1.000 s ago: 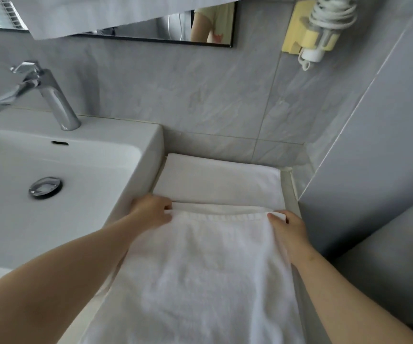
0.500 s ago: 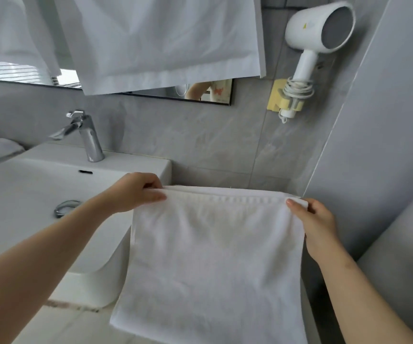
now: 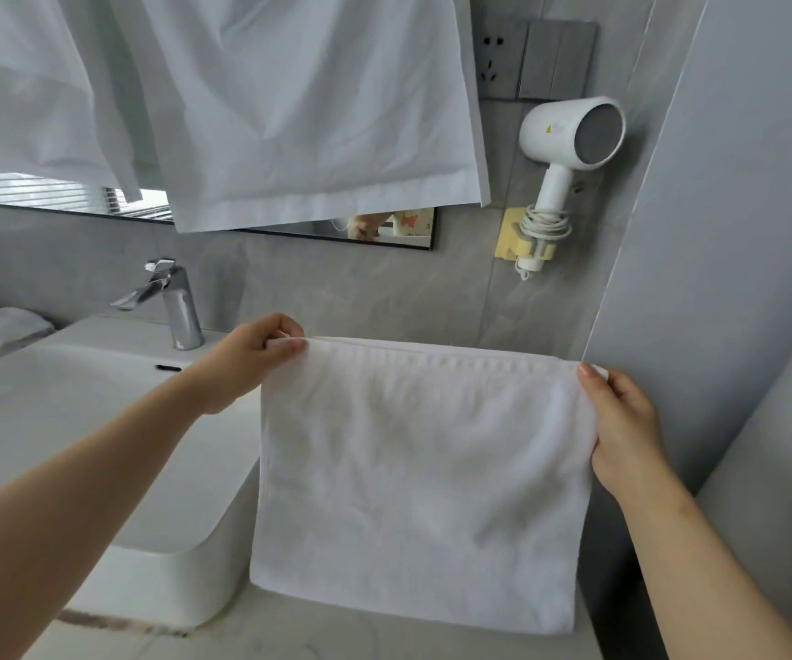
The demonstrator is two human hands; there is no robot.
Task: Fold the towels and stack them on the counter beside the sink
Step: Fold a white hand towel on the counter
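as your left grip (image 3: 251, 362) and right grip (image 3: 622, 421) pinch its top corners, the white terry towel (image 3: 422, 473) hangs limp, probably light.

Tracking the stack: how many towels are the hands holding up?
1: a white towel, pinched at its top corners by the left hand and right hand, hanging right of the sink. It may hide others behind it.

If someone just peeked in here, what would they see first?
Probably the white towel, held up in the middle by its top corners: the left hand pinches one, the right hand the other. Next, the white hair dryer hung up at upper right, and the big white cloth hanging over the mirror.
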